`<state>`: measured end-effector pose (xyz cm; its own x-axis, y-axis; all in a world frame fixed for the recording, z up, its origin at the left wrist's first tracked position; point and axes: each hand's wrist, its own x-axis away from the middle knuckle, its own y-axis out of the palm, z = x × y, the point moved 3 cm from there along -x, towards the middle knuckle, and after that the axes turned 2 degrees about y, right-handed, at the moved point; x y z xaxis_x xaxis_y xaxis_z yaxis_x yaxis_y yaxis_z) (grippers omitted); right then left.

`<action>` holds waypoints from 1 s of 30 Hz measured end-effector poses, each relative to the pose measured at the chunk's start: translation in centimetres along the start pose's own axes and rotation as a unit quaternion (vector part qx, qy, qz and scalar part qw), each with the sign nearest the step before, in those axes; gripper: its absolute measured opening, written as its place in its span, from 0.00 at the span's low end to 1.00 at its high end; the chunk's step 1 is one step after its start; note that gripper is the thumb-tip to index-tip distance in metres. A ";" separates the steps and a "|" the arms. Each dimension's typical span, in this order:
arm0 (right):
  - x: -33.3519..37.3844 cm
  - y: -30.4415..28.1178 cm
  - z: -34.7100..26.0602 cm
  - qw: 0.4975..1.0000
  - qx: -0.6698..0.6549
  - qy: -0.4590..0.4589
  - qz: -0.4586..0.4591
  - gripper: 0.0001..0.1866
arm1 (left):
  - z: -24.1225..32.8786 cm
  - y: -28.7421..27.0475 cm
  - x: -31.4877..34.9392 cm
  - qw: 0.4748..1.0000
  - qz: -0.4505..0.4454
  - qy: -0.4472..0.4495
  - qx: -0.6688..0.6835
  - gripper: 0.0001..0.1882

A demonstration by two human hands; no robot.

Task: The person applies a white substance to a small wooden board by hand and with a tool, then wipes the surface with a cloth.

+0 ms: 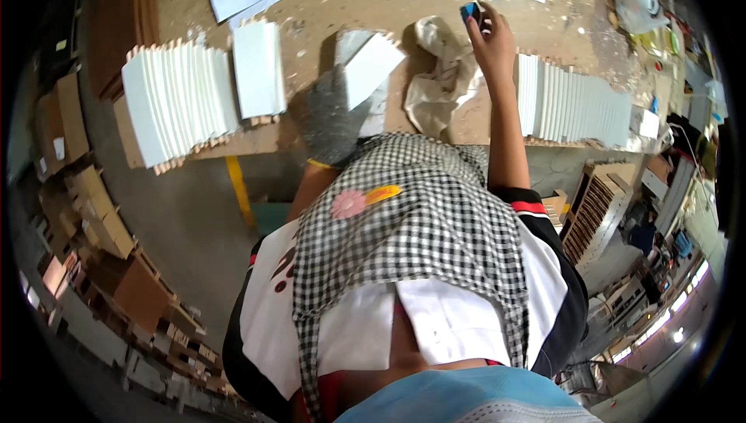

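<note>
Gloved left hand [332, 116] grips a white panel [367, 73] while the bare right hand [488, 34] lifts a small blue object [470, 11] over the worktop [326, 3].

The left fingers are closed around the panel's lower edge, holding it tilted just above the worktop's near edge; the right fingers are pinched shut on the blue object, beyond a crumpled beige cloth [443, 73]. 2 fanned rows of matching white panels [179, 100] [575, 104] lie well apart at left and right, and 1 separate short stack [259, 69] sits by the left row. The step in hand looks like treating 1 panel; the next move would likely call for bringing the blue object to the panel's face while the left hand keeps it steady.
</note>
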<state>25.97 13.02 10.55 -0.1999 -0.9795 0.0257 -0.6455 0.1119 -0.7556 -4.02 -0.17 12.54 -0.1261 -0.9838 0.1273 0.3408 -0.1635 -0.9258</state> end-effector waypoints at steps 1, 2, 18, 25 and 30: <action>-2.2 -0.4 2.7 0.996 0.080 -0.008 0.036 0.22 | 0.1 0.1 0.1 1.000 -0.019 -0.019 0.003 0.44; -4.8 -0.8 5.2 0.989 0.127 0.016 0.068 0.22 | -0.2 0.3 0.3 1.000 -0.003 -0.003 0.017 0.44; 6.4 3.3 -8.4 0.967 0.014 -0.230 -0.109 0.19 | 1.3 -2.2 -1.3 0.997 -0.065 -0.016 0.034 0.44; 7.6 5.2 -8.2 0.955 0.111 -0.258 -0.091 0.24 | 0.9 -2.0 -1.2 0.997 -0.065 -0.015 0.038 0.43; 7.3 5.7 -8.2 0.957 0.101 -0.257 -0.089 0.23 | 0.5 -1.8 -0.9 0.999 -0.029 0.001 0.026 0.45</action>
<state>14.75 7.90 11.80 0.3222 -0.9391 -0.1198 -0.4700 -0.0488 -0.8813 -4.03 0.97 14.30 -0.1499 -0.9722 0.1797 0.3806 -0.2245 -0.8971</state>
